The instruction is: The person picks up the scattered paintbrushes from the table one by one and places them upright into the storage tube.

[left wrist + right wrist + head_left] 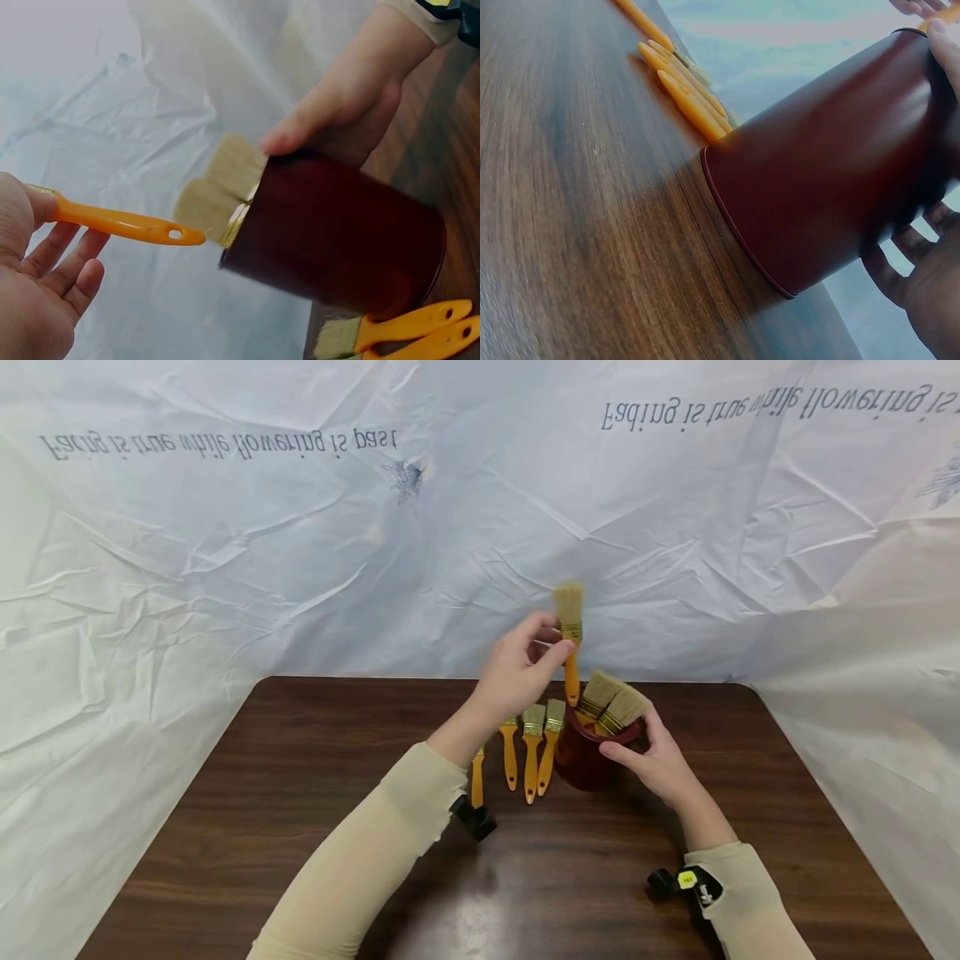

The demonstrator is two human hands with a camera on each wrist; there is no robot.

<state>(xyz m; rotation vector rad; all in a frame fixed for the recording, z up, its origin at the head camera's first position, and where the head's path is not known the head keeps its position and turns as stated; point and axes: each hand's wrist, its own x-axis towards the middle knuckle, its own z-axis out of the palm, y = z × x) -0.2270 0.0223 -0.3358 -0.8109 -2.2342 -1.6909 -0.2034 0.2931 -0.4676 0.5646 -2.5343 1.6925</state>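
Observation:
My left hand (521,664) pinches a paintbrush (572,672) with an orange handle, bristles up, its handle end hanging at the rim of a dark red pot (588,760). Two paintbrushes (611,702) with pale bristles and gold ferrules lean inside that pot, bristles upward. Around the pot's right side curls my right hand (656,756), thumb at the rim. In the left wrist view the held brush's handle (135,223) points toward the pot's mouth. The right wrist view shows the pot's wall (817,180) with my right fingers (911,244) against it.
Several more paintbrushes (531,760) lie on the brown wooden table (337,793) left of the pot, handles toward me. One (477,781) is partly covered by my left forearm. A white printed sheet (300,527) hangs behind the table and along its sides.

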